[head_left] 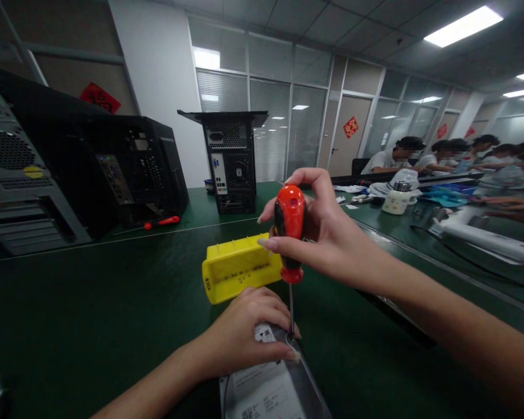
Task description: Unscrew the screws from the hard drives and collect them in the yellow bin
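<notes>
The right hand (327,233) is closed around the red handle of the screwdriver (289,212). The left hand (244,331) lies flat and uncurled, pressing the drive (271,390) onto the surface (91,302). The screwdriver stands upright over the drive, with its tip at the drive's right edge, just beside the left fingertips. Recommended: hold the shaft vertical, press along its axis and turn slowly, since a tilted tip probably slips.

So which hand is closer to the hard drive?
Left. The left hand rests on the hard drive; the right hand is above it, holding the red screwdriver.
</notes>
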Motion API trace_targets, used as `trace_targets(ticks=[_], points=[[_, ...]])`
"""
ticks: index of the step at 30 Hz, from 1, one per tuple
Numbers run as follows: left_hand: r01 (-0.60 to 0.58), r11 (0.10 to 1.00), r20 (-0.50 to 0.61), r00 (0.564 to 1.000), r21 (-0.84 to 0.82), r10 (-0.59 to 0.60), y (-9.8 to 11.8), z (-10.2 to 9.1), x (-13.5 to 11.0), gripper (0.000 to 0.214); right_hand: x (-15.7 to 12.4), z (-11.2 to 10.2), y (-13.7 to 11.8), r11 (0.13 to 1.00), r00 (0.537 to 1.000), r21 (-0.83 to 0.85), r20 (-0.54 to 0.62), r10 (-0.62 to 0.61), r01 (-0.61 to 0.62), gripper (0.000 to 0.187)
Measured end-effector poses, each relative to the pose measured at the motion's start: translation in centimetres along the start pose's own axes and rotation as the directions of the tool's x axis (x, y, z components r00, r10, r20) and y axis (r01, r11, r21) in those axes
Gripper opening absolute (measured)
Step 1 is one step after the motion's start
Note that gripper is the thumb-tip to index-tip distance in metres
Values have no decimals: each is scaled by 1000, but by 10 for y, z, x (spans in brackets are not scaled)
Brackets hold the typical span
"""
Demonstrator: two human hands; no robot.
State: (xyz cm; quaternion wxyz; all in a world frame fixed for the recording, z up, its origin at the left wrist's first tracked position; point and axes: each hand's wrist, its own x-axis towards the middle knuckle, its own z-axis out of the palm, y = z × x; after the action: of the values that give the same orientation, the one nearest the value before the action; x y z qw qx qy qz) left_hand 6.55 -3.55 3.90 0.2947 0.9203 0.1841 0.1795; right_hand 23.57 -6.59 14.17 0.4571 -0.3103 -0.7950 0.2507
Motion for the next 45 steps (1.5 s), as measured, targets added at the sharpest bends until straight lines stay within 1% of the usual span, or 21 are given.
trace_targets(ticks=[2,4,6,7,9,12,15,18,20,23,25,28,33,38,42,45], points=[[-3,1000,-2,1000,-3,3,1,0,0,21,10,-12,-5,992,986,-126,160,51,-31,55],[0,1000,-2,1000,-2,0,1,0,0,20,20,-24,-11,971,945,-238,323,56,24,51],[2,1000,1,1000,0,-2,1,0,0,20,27,-35,-18,965,899,-249,437,34,84,42],[2,1000,4,1000,2,-2,1,0,0,20,30,-39,-22,967,880,-238,475,34,91,38],[5,1000,15,1000,11,-5,1,0,-1,20,35,-46,-28,975,843,-214,534,59,67,31],[10,1000,23,1000,23,-10,1,-1,-1,20,39,-53,-33,979,798,-197,597,83,46,29],[7,999,21,1000,32,-7,0,-1,0,21,44,-60,-36,985,776,-168,627,71,45,28],[-5,1000,19,1000,30,4,1,-1,0,21,49,-65,-37,992,738,-122,669,89,-9,23],[-8,1000,20,1000,29,7,1,-1,0,21,51,-66,-39,994,722,-108,686,90,-22,22],[-2,1000,20,1000,31,1,3,-1,1,21,52,-64,-39,994,724,-108,687,59,22,23],[3,1000,17,1000,26,-3,4,-2,1,21,51,-61,-39,993,733,-107,679,37,49,22],[15,1000,18,1000,5,-15,4,-2,3,20,50,-59,-38,992,745,-109,666,26,62,21],[45,999,12,999,-9,-44,4,-3,3,22,45,-59,-44,990,736,-130,675,44,60,13],[45,999,22,999,-2,-45,1,-1,2,20,40,-56,-51,982,743,-174,666,60,77,11],[35,999,11,999,-1,-35,1,-1,2,21,44,-55,-48,983,724,-160,688,42,95,10],[49,999,8,999,-2,-49,2,-1,2,21,48,-53,-43,976,735,-169,678,16,135,15]])
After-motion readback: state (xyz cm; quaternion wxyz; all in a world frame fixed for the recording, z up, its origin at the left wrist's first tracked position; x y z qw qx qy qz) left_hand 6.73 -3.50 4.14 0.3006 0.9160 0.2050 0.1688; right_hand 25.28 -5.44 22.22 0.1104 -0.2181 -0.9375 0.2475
